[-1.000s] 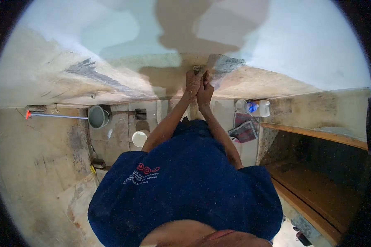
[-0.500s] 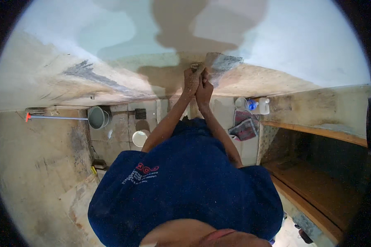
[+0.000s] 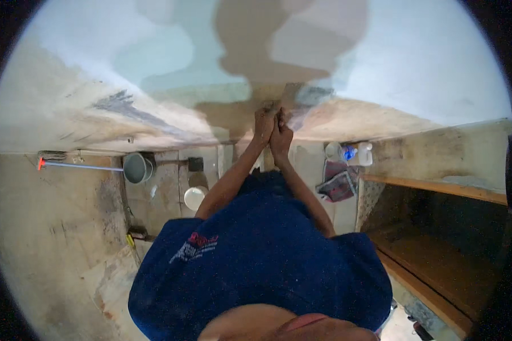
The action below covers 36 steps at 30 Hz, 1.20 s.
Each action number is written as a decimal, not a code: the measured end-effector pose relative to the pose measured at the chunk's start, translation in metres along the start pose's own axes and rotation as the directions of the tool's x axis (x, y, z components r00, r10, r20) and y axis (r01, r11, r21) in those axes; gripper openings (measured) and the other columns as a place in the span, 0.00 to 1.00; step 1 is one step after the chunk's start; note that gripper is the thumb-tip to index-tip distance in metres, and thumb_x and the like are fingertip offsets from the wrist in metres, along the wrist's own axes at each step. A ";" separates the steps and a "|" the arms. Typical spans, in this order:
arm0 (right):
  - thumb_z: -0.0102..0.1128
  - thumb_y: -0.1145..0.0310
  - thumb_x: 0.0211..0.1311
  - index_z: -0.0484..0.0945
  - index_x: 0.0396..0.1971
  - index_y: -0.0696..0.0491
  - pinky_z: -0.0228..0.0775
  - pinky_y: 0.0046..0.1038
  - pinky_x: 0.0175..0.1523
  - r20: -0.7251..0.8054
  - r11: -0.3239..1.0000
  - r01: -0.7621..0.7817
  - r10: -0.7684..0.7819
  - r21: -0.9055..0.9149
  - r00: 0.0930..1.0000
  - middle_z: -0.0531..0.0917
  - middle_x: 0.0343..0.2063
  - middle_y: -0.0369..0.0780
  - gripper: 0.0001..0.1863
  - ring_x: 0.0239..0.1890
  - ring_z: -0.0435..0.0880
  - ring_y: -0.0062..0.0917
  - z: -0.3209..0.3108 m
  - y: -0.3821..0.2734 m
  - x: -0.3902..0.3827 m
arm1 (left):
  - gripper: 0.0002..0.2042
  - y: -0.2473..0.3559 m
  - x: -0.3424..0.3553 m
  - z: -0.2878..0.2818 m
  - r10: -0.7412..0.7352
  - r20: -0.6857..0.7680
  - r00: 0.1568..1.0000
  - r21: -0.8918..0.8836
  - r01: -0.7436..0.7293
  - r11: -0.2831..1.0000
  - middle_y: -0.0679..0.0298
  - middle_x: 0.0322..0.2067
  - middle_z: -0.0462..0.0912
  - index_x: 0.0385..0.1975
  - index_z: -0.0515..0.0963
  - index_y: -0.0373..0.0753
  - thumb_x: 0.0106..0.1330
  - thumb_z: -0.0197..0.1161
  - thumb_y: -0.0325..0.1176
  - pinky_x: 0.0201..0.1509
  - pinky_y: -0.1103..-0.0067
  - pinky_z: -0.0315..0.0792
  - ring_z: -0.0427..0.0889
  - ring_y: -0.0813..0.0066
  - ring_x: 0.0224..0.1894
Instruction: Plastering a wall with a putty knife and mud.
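My left hand (image 3: 263, 126) and my right hand (image 3: 281, 137) are pressed together, both closed, in front of the stained lower part of the wall (image 3: 222, 91). Their fingers wrap around something small at their far end. It is blurred and mostly covered, so I cannot make out its kind. A dark grey patch (image 3: 313, 93) marks the wall just right of the hands. My shadow falls over the wall ahead of them.
On the left floor stand a grey bucket (image 3: 137, 169), a white tub (image 3: 195, 198) and a dark drain grate (image 3: 195, 164); a blue-handled stick (image 3: 82, 165) leans there. At right are a white jug (image 3: 365, 153), a crumpled cloth (image 3: 338, 184) and a wood-edged opening (image 3: 438, 187).
Both hands have come slightly down the wall toward me, still closed together. The whole view has shifted a little.
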State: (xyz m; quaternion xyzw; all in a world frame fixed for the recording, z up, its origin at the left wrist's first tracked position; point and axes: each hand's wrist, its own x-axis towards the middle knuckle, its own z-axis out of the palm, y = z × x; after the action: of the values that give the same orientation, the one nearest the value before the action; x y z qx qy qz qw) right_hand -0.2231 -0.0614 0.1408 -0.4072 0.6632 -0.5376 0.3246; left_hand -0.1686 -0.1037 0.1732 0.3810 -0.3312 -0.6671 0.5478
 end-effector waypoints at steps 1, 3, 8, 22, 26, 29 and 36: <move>0.52 0.56 0.64 0.76 0.27 0.68 0.64 0.30 0.26 -0.001 1.000 0.006 -0.006 0.003 1.000 0.78 0.16 0.46 0.24 0.21 0.74 0.19 0.001 -0.002 0.002 | 0.11 0.001 0.002 0.002 0.006 0.003 1.000 0.000 -0.006 1.000 0.66 0.16 0.74 0.22 0.74 0.36 0.64 0.57 0.34 0.19 0.81 0.64 0.70 0.79 0.16; 0.53 0.56 0.64 0.76 0.24 0.69 0.64 0.30 0.25 -0.055 0.995 0.075 -0.071 0.073 0.996 0.78 0.15 0.47 0.25 0.20 0.74 0.21 0.000 -0.006 -0.002 | 0.13 -0.001 -0.001 0.005 0.018 -0.041 0.999 -0.003 -0.018 1.000 0.63 0.15 0.75 0.20 0.75 0.34 0.63 0.60 0.35 0.18 0.81 0.63 0.70 0.79 0.14; 0.53 0.61 0.64 0.77 0.34 0.63 0.62 0.30 0.25 0.040 0.999 -0.034 0.034 0.009 0.999 0.76 0.16 0.48 0.17 0.17 0.70 0.24 -0.004 -0.013 -0.002 | 0.12 0.004 0.001 0.003 0.021 0.010 1.000 -0.085 -0.020 0.996 0.63 0.16 0.75 0.23 0.76 0.32 0.63 0.60 0.35 0.18 0.81 0.64 0.70 0.79 0.14; 0.49 0.58 0.67 0.68 0.12 0.59 0.56 0.27 0.18 0.166 0.941 -0.208 0.168 0.266 0.972 0.69 0.08 0.36 0.25 0.12 0.67 0.19 -0.006 -0.014 0.004 | 0.11 0.017 -0.005 0.013 0.130 0.004 0.992 0.176 -0.128 0.976 0.64 0.16 0.74 0.21 0.74 0.34 0.63 0.57 0.33 0.19 0.81 0.64 0.69 0.79 0.15; 0.51 0.58 0.66 0.72 0.17 0.64 0.61 0.26 0.22 0.070 0.986 -0.063 0.052 0.158 0.996 0.72 0.11 0.39 0.24 0.16 0.68 0.17 -0.001 -0.011 0.012 | 0.12 0.018 0.006 0.017 0.092 0.014 0.996 0.061 -0.092 0.994 0.65 0.15 0.74 0.21 0.75 0.34 0.63 0.58 0.34 0.18 0.82 0.62 0.69 0.80 0.15; 0.50 0.58 0.66 0.73 0.19 0.63 0.60 0.29 0.22 0.027 0.992 0.007 -0.010 0.122 1.000 0.71 0.10 0.41 0.24 0.15 0.68 0.20 0.002 0.010 0.010 | 0.13 0.007 0.001 0.011 0.077 -0.013 0.997 0.029 -0.077 0.997 0.65 0.14 0.73 0.21 0.76 0.33 0.64 0.60 0.36 0.17 0.83 0.61 0.68 0.81 0.14; 0.51 0.61 0.64 0.78 0.35 0.62 0.61 0.31 0.25 0.004 0.999 0.020 -0.021 0.034 1.000 0.74 0.15 0.49 0.17 0.17 0.69 0.24 -0.006 -0.015 0.005 | 0.12 0.005 0.005 0.009 0.043 0.050 0.998 0.075 -0.046 0.996 0.65 0.16 0.74 0.20 0.74 0.36 0.63 0.58 0.36 0.18 0.82 0.62 0.68 0.79 0.14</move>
State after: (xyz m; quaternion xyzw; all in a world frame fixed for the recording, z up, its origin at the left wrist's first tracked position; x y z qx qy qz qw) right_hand -0.2276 -0.0643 0.1564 -0.4097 0.6491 -0.5511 0.3274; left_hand -0.1747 -0.1091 0.1815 0.3779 -0.3781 -0.6506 0.5394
